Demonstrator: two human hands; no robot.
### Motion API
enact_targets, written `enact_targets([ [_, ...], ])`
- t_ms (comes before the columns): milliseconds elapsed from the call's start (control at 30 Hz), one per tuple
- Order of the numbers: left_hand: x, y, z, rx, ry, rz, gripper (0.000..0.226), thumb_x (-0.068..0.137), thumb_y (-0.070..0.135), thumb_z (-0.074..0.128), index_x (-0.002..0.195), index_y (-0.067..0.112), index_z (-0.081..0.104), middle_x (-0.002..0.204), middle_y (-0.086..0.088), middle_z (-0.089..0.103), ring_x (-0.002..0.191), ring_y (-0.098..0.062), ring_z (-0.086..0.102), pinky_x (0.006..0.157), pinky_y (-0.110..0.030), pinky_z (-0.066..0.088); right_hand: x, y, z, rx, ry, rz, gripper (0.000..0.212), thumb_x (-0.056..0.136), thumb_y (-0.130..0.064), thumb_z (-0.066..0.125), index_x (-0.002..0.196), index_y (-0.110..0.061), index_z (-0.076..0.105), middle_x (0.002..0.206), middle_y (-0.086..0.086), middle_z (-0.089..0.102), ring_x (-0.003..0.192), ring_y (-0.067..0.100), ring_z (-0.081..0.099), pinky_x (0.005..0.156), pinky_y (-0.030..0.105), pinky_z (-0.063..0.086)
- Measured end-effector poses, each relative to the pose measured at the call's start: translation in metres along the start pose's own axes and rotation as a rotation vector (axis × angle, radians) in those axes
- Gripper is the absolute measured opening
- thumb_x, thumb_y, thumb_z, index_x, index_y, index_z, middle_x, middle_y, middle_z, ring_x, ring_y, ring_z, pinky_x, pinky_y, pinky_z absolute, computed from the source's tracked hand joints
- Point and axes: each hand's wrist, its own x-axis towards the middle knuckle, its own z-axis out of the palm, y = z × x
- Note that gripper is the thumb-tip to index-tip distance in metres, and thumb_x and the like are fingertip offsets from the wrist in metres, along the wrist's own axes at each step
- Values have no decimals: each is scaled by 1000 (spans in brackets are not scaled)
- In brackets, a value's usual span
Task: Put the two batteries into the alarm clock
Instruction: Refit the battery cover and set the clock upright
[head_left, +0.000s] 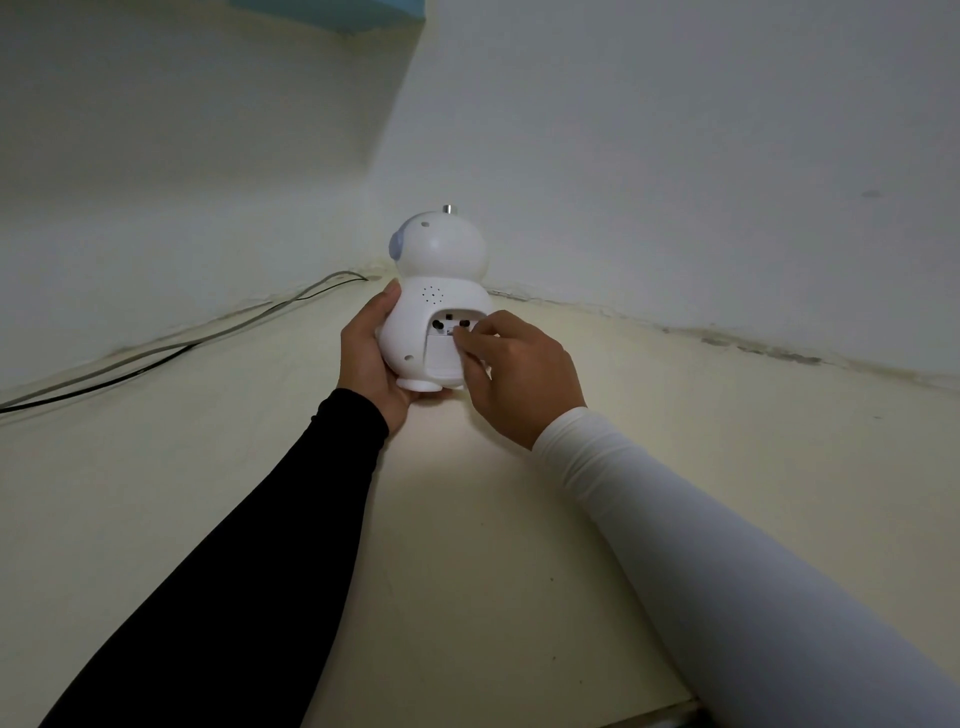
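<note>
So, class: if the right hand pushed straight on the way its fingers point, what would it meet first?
Most likely the back of the alarm clock: the right hand has its fingertips already at the battery cover.

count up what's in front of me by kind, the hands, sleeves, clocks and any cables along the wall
Hands: 2, left hand and right hand
Sleeves: 2, black sleeve and white sleeve
Alarm clock: 1
Cables: 2
Total: 7
</note>
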Motion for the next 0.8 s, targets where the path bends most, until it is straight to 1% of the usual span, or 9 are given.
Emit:
enact_targets([
  [167,-1,0,1,1,18,-5,49,95,58,60,126,21,72,119,-12,75,90,-32,74,70,-35,58,-2,-3,1,-33,-55,-26,30,87,-19,57,114,-16,69,108,5,64,84,30,62,57,38,54],
  [267,-2,0,1,-11,36,6,47,96,55,59,124,20,75,117,-12,77,95,-33,75,79,-40,56,-3,-6,4,-114,-98,-27,34,87,-18,58,120,-13,64,114,7,60,88,31,58,54,33,49],
  [333,-2,0,-1,-31,45,18,57,96,52,60,137,15,72,125,-15,74,106,-35,73,86,-44,58,-4,-10,6,-162,-116,-25,36,86,-18,59,122,-10,61,117,9,57,90,31,57,51,31,41],
  [400,-3,1,0,-52,51,21,59,97,51,59,142,14,69,130,-16,72,114,-36,69,94,-46,56,-6,-14,8,-134,-109,-12,38,86,-19,57,122,-9,60,120,9,56,93,30,56,52,32,43],
  [467,-3,2,1,-74,50,6,49,96,52,58,130,19,72,124,-13,74,109,-35,70,94,-45,55,-6,-15,8,-60,-84,3,37,86,-20,56,122,-11,62,118,7,58,94,29,57,58,35,52],
  [533,-4,2,0,-84,53,-3,47,95,53,59,125,19,72,121,-13,76,102,-35,72,86,-42,57,-5,-13,7,25,-32,27,32,84,-18,57,114,-13,68,108,5,63,92,29,60,62,38,55],
  [600,-2,1,-2,-86,45,15,61,91,53,63,136,12,70,137,-19,72,109,-39,71,85,-43,57,-5,-10,5,114,9,102,27,83,-16,57,105,-14,72,100,4,66,88,28,63,66,41,56],
  [667,-1,1,-1,-76,69,39,71,88,53,66,146,12,64,147,-19,69,120,-42,71,87,-48,60,-5,-6,2,160,-5,190,27,85,-17,55,105,-17,73,102,2,68,89,26,65,72,42,56],
  [800,1,-1,-1,-49,108,84,50,94,49,63,136,22,72,126,-8,78,113,-35,75,91,-51,60,-7,-2,0,160,-101,241,34,86,-16,53,114,-18,71,112,0,71,97,25,67,83,40,55],
])
